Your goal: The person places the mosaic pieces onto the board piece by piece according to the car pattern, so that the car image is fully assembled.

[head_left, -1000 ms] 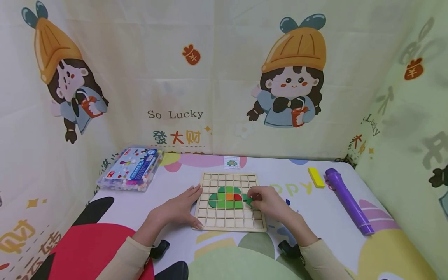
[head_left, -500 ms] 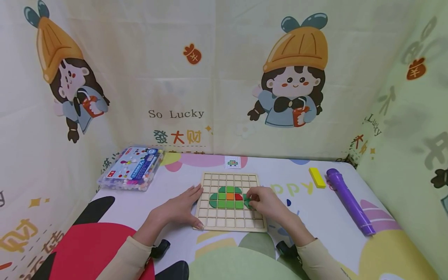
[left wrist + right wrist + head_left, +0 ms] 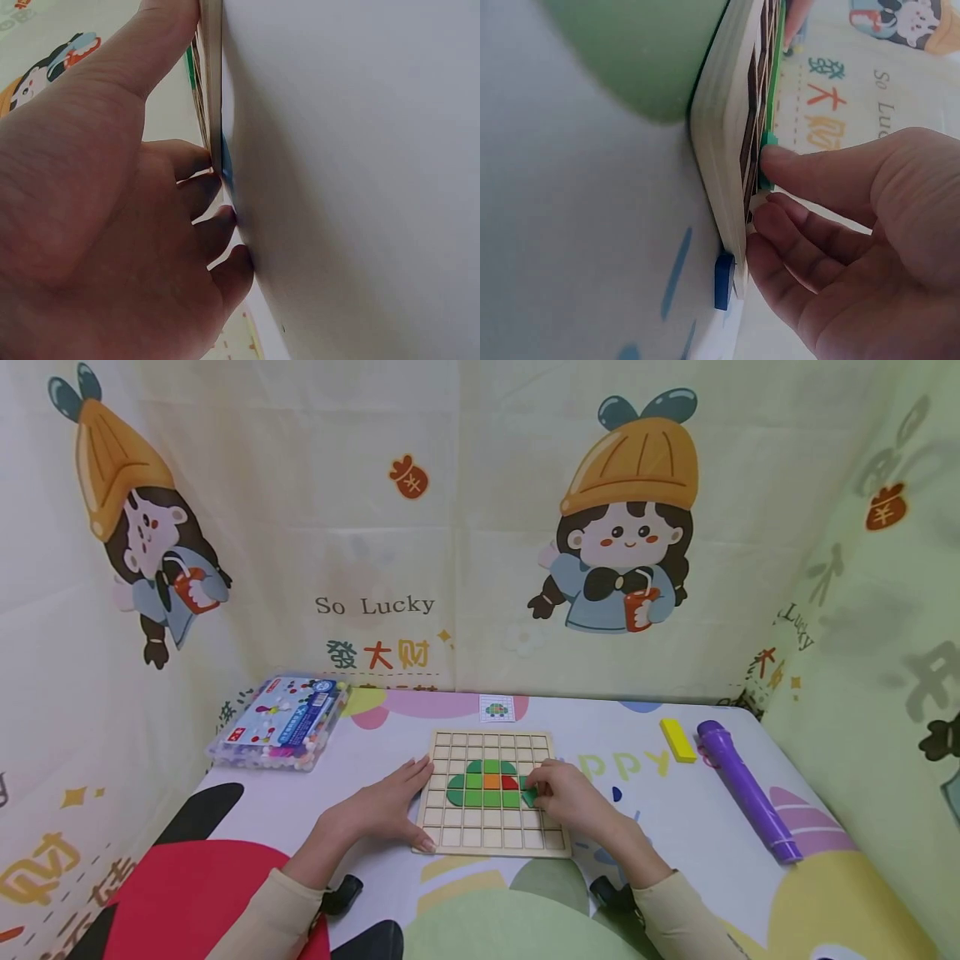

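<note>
A wooden grid board [image 3: 495, 838] lies on the table with green, orange and red tiles set in its cells. My left hand [image 3: 384, 802] rests along its left edge, fingers extended and thumb at the near left corner; the left wrist view shows the fingertips against the board's side. At the right end of the coloured shape, my right hand [image 3: 573, 793] pinches a dark green tile [image 3: 766, 161] low over the cells. The thumb is on that tile in the right wrist view; part of the tile is hidden by the fingers.
A small card [image 3: 497, 708] with a coloured picture lies behind the board. At the back left is a clear box of beads [image 3: 277, 722]. To the right are a yellow block [image 3: 678, 741] and a purple tube [image 3: 750, 793]. A small blue piece [image 3: 724, 281] lies beside the board.
My right hand has shifted slightly left, and the dark green tile in it has come down flatter on the grid. The left hand stays at the board's edge.
</note>
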### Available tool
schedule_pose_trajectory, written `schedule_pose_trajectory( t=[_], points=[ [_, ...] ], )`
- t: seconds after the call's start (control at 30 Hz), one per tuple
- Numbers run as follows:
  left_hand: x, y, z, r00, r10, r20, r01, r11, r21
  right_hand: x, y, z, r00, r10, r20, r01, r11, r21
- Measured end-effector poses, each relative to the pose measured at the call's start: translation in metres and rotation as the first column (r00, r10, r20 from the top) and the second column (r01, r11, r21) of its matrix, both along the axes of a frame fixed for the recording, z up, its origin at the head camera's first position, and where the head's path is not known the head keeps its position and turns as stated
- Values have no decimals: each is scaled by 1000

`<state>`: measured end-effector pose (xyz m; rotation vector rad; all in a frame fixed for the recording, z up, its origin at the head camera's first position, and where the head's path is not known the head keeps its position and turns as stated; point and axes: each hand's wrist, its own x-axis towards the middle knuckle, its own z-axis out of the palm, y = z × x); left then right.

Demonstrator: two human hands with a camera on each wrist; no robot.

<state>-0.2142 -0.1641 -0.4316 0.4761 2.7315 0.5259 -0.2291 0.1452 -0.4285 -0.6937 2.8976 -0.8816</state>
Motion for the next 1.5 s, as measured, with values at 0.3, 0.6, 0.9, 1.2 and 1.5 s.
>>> schedule_pose_trajectory(
  t=[0.3, 0.6, 0.9, 1.2, 1.5],
  points=[
    [1, -1, 1, 1000, -2, -1, 2, 1000, 11, 2, 0, -3, 998, 26, -54, -25, 999, 28],
    [1, 0, 0, 1000, -4, -10, 4, 1000, 2, 3, 1, -3, 994, 46, -97, -38, 996, 81],
    [3, 1, 2, 1000, 0, -15, 0, 1000, 3, 4, 10, 10, 994, 88, -66, -84, 995, 55],
    [2, 0, 2, 1000, -7, -14, 7, 1000, -1, 0, 26, 20, 997, 73, -31, -72, 996, 43],
    [3, 0, 3, 1000, -4, -11, 4, 1000, -3, -4, 43, 20, 1000, -14, 26, 11, 994, 109]
  ],
)
